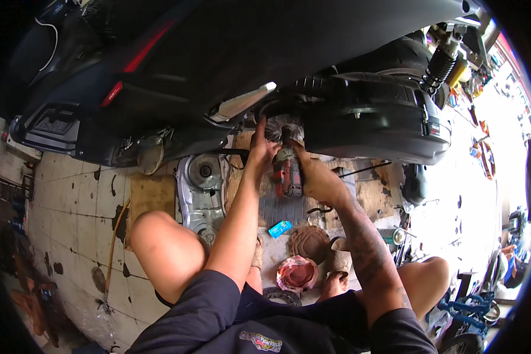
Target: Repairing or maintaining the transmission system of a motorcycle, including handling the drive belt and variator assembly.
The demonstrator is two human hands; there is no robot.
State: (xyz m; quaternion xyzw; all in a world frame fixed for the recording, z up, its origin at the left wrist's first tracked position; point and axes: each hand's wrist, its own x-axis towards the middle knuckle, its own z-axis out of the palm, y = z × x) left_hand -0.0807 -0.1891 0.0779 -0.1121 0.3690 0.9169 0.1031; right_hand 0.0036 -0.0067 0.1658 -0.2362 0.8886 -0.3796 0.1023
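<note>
A red and black impact driver (pixel 287 176) points up at a finned metal pulley (pixel 276 127) low on the side of a black scooter (pixel 218 53). My right hand (pixel 312 174) is closed round the tool at its right side, the wrist bent. My left hand (pixel 262 148) grips the pulley's left edge, its fingers partly hidden beside the tool's nose. A silver engine cover (pixel 202 189) lies on the cardboard just left of my left forearm, and a small blue packet (pixel 280 229) is on the floor below the tool.
A black rear housing (pixel 377 130) and shock absorber (pixel 439 68) are to the right. Brown dishes (pixel 307 243), a reddish bowl (pixel 296 274) and a can (pixel 392 236) sit by my feet. A yellow rod (pixel 115 248) lies on the tiles at left. Bicycle parts (pixel 472 310) are at lower right.
</note>
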